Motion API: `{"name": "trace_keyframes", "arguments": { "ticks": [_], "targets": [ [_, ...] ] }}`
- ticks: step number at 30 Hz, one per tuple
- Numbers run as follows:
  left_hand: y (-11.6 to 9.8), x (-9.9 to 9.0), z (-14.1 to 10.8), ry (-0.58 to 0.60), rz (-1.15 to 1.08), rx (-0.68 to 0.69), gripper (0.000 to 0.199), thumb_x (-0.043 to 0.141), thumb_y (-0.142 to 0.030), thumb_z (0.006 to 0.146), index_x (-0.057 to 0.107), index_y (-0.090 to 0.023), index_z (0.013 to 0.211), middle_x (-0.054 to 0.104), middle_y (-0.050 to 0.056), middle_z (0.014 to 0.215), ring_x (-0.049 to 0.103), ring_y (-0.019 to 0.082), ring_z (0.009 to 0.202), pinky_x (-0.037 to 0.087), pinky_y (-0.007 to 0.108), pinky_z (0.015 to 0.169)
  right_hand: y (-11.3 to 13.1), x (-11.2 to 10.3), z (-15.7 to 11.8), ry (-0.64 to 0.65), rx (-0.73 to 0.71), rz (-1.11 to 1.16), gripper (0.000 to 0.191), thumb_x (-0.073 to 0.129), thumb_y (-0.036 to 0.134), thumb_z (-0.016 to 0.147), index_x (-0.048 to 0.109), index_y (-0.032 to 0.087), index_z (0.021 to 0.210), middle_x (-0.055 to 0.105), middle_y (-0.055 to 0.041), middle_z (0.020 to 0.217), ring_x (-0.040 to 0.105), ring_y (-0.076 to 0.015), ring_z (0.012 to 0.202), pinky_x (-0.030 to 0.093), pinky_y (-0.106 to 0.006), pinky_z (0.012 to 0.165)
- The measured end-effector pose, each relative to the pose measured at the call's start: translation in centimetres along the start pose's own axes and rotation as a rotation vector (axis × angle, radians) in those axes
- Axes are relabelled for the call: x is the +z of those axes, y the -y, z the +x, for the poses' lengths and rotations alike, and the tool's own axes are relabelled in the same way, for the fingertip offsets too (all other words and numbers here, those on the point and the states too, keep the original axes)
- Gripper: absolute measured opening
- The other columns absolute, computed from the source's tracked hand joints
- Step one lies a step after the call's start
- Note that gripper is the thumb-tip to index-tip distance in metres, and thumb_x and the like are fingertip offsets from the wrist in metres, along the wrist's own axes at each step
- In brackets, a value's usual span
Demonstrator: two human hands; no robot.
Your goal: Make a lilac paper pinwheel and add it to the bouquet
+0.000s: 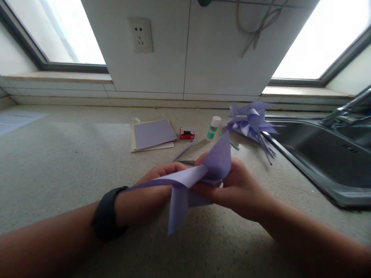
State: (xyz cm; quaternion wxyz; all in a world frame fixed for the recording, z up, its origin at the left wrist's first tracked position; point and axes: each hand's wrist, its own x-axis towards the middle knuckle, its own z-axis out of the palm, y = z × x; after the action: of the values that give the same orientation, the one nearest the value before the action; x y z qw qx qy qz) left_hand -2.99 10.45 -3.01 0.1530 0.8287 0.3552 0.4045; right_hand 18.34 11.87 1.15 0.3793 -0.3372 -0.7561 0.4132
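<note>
A purple paper pinwheel (188, 177) with curled blades is held up between my two hands over the counter. My right hand (234, 185) grips its right side, the thumb pressed on the paper near the centre. Behind the pinwheel, my left hand (162, 173) is closed on it from the left, most of its fingers hidden by the paper. Just beyond the hands lie a thin purple stick (184, 150) and a pointed metal tool (187, 161), partly covered.
Stacked paper sheets (155, 134), a small red box (187, 133) and an upright glue stick (213, 128) stand beyond my hands. Several finished pinwheels (251, 119) lie beside the sink (327, 158) at right. A printed sheet (20, 119) is at far left.
</note>
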Motion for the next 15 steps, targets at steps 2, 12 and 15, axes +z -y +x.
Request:
{"name": "trace_keyframes", "arguments": {
  "ticks": [2, 12, 15],
  "targets": [
    [0.1, 0.0, -0.1, 0.104, -0.334, -0.148, 0.035, 0.03, -0.026, 0.106, 0.061, -0.02, 0.121, 0.075, -0.008, 0.095, 0.076, 0.013, 0.079, 0.057, 0.018, 0.064, 0.0, 0.2, 0.1, 0.034, 0.026, 0.096, 0.014, 0.077, 0.029, 0.081, 0.067, 0.019, 0.082, 0.065, 0.0009, 0.08, 0.059, -0.0131, 0.072, 0.049, -0.025, 0.063],
    [0.5, -0.1, 0.7, 0.198, -0.792, -0.32, 0.023, 0.049, -0.039, 0.101, 0.062, -0.019, 0.1, 0.074, -0.002, 0.09, 0.075, 0.015, 0.075, 0.057, 0.022, 0.061, 0.5, 0.1, 0.3, 0.09, -0.045, 0.076, 0.013, 0.074, 0.026, 0.081, 0.063, 0.019, 0.081, 0.064, -0.0012, 0.079, 0.06, -0.0152, 0.072, 0.048, -0.027, 0.062],
    [0.5, -0.8, 1.1, 0.229, -0.887, -0.349, 0.03, 0.069, -0.048, 0.088, 0.064, -0.02, 0.094, 0.073, 0.002, 0.087, 0.07, 0.014, 0.069, 0.055, 0.022, 0.057, 0.4, -0.2, 0.6, 0.095, -0.133, -0.018, 0.012, 0.075, 0.025, 0.079, 0.064, 0.02, 0.081, 0.066, -0.0021, 0.085, 0.062, -0.017, 0.079, 0.048, -0.031, 0.071]
  ]
}}
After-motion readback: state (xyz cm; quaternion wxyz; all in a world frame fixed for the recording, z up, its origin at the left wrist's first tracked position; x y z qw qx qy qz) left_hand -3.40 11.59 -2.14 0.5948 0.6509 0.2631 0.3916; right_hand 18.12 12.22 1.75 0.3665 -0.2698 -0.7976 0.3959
